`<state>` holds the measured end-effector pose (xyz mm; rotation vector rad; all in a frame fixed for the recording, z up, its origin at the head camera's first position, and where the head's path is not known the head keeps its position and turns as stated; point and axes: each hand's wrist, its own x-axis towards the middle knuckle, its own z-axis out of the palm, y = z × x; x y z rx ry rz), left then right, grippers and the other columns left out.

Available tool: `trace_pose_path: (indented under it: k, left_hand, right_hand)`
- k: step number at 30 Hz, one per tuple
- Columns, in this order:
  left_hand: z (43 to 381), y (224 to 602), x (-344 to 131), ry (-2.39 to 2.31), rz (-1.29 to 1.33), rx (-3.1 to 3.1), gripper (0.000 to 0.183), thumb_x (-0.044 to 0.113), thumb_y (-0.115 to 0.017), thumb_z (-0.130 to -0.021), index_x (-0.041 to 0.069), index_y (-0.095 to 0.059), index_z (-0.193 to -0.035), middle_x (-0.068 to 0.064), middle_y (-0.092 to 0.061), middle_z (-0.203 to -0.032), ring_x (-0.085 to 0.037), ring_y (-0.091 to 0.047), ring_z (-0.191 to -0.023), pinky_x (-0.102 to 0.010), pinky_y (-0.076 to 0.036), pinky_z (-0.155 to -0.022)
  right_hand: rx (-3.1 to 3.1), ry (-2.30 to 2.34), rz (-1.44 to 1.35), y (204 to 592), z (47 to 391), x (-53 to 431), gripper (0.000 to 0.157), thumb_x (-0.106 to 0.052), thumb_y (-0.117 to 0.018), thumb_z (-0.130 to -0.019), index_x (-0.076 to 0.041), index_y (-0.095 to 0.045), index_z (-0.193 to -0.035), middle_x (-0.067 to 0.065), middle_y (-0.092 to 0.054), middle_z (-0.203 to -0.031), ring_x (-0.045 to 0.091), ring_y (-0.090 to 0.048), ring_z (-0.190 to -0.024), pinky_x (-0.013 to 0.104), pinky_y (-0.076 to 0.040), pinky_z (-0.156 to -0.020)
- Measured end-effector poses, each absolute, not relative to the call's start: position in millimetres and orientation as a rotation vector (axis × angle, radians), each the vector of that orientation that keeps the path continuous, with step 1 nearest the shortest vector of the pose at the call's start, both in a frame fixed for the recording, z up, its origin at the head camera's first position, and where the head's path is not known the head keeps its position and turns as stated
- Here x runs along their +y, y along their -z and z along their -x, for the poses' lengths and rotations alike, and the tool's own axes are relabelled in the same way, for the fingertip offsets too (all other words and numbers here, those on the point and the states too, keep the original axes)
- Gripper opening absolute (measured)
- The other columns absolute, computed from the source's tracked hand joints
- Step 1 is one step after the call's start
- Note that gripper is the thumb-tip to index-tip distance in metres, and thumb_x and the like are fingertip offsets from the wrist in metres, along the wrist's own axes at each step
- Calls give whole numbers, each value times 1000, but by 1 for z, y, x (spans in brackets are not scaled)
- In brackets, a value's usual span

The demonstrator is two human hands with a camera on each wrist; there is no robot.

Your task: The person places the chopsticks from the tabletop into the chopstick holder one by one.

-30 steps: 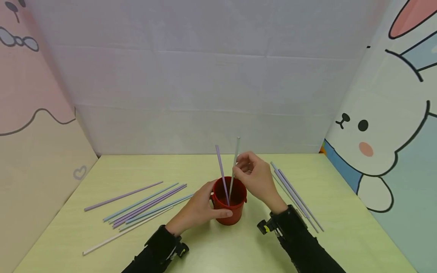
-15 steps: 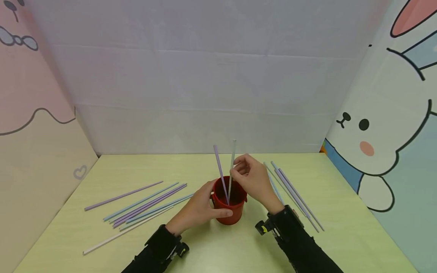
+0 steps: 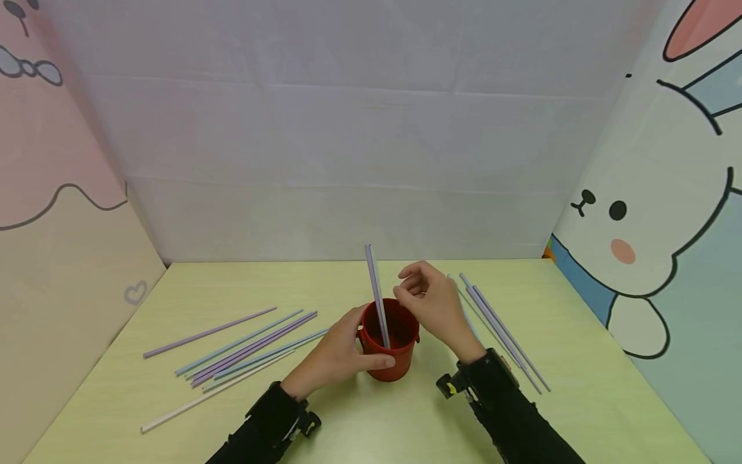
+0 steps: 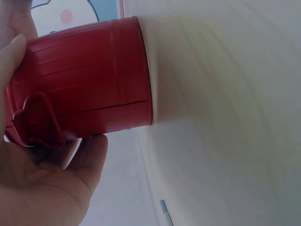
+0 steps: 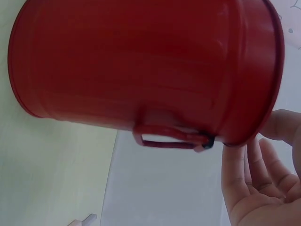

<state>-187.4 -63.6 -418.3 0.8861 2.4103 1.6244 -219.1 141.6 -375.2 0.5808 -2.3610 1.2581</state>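
A small red bucket (image 3: 394, 372) stands upright on the table in the head view. My left hand (image 3: 339, 354) holds it from the left, thumb across the front and fingers round the far side. Inside the bucket a purple straw (image 3: 371, 274) and a pale green straw (image 3: 378, 276) lean left, side by side. Just above the rim on the right is my right hand (image 3: 431, 303), fingers loosely bent and nothing between them. The right wrist view shows this hand (image 5: 263, 188) right at the rim, beyond the bucket's side handle (image 5: 169, 136).
Several purple, blue and green straws (image 3: 252, 348) lie in a loose spread on the left, with a white straw (image 3: 191, 406) nearer the front. More straws (image 3: 498, 332) lie on the right, partly behind the right forearm. Cloth walls (image 3: 359, 142) enclose the table (image 3: 371, 425).
My right hand has let go of the pale green straw, which has tipped left against the purple one. The left hand and the bucket have stayed in place.
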Motion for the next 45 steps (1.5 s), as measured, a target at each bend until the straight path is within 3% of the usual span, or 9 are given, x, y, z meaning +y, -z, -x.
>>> trace_pose_path:
  k: [5,17,22,29,45]
  left_hand:
    - [180,403,-63,-1633,-890,2399,74,23,-82,-76,13,-42,-138,-5,-51,-130,-24,-47,-117,-42,-49,-89]
    - [180,403,-63,-1634,-872,2407,75,24,-83,-75,16,-43,-138,-3,-51,-130,-22,-46,-117,-41,-49,-87]
    - [179,403,-64,-1617,-859,2420,76,24,-83,-75,16,-42,-139,-3,-50,-131,-21,-46,-118,-37,-50,-87]
    - [179,402,-63,-1636,-875,2392,76,22,-82,-75,14,-42,-139,-5,-50,-132,-23,-45,-119,-42,-49,-87]
    - [177,400,-62,-1610,-854,2419,76,25,-82,-76,16,-42,-139,-2,-50,-132,-21,-45,-119,-39,-49,-87]
  right_hand:
    - [-2351,-1264,-546,372,220,153,17,-12,-69,-86,-16,-61,-101,-2,-64,-80,9,-61,-67,28,-55,-64]
    - [-2514,-1062,-443,375,226,198,15,-11,-67,-86,-13,-61,-100,1,-64,-84,15,-61,-75,36,-55,-70]
    - [-2661,-904,-474,387,228,209,18,-10,-69,-84,-9,-63,-101,3,-63,-83,17,-61,-72,36,-55,-67]
    - [-2788,-756,-475,403,228,217,22,-12,-71,-83,-3,-65,-102,5,-62,-81,18,-59,-72,36,-53,-64]
    - [-2894,-640,-411,428,226,217,13,-6,-72,-77,-3,-65,-88,-3,-52,-61,11,-47,-52,29,-43,-52]
